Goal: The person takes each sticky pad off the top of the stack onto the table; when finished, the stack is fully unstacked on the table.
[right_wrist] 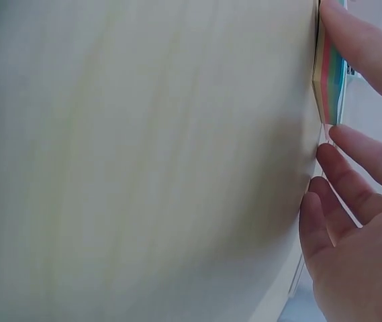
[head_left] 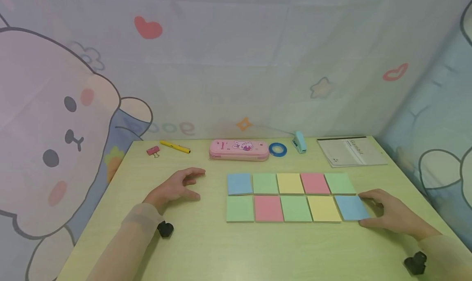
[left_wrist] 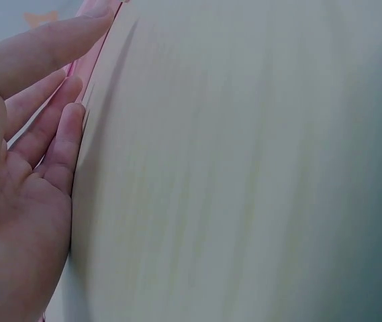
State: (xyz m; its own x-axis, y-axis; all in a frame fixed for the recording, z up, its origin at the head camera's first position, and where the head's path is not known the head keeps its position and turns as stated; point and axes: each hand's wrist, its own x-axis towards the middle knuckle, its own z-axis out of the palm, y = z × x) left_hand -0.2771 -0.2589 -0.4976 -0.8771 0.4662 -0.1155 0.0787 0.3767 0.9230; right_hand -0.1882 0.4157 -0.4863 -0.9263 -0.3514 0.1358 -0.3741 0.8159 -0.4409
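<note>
Several sticky note pads lie in two rows on the table, in blue, green, yellow and pink. At the right end of the front row, my right hand holds a blue sticky note pad between thumb and index finger, at its two right corners. The right wrist view shows that pad's layered, coloured edge between thumb and index finger, with the other fingers loosely bent by the tabletop. My left hand rests on the table left of the rows, fingers relaxed and apart, with nothing in it.
Along the back stand a pink binder clip, a yellow pen, a pink pencil case, a blue tape roll, a light blue stapler and a grey notebook. A printed cloth hangs behind the table.
</note>
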